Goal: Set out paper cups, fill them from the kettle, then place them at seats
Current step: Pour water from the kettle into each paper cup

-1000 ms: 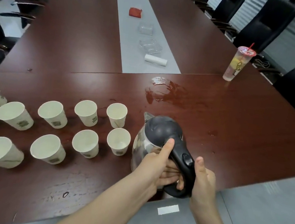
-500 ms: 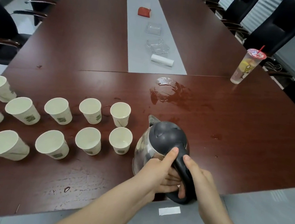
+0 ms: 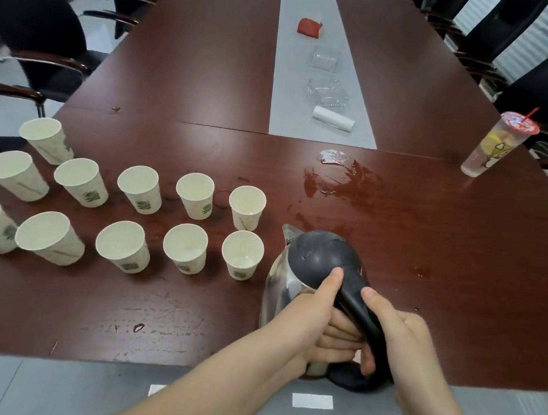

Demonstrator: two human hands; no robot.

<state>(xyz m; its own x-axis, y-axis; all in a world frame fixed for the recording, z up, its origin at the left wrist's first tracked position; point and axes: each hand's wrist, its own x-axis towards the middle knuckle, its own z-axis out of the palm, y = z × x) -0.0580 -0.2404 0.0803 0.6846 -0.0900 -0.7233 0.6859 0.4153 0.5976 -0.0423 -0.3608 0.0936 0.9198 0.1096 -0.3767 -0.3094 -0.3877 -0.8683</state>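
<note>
Several white paper cups (image 3: 185, 247) stand in two rows on the left half of the brown table (image 3: 465, 265). The nearest cup (image 3: 242, 254) sits just left of a steel kettle with a black lid (image 3: 323, 255), which stands near the table's front edge with its spout toward the cups. My left hand (image 3: 317, 319) grips the black handle from the left, thumb lying up toward the lid. My right hand (image 3: 391, 335) curls round the same handle from the right.
A water puddle (image 3: 338, 180) spreads on the table behind the kettle. A plastic drink cup with a red straw (image 3: 497, 145) stands at the right edge. A white roll (image 3: 333, 118), clear trays and red items lie on the grey centre strip. Black chairs line both sides.
My right hand has slid from behind the handle round onto its right side, closing on it. The kettle stays on the table. The camera view shifted slightly.
</note>
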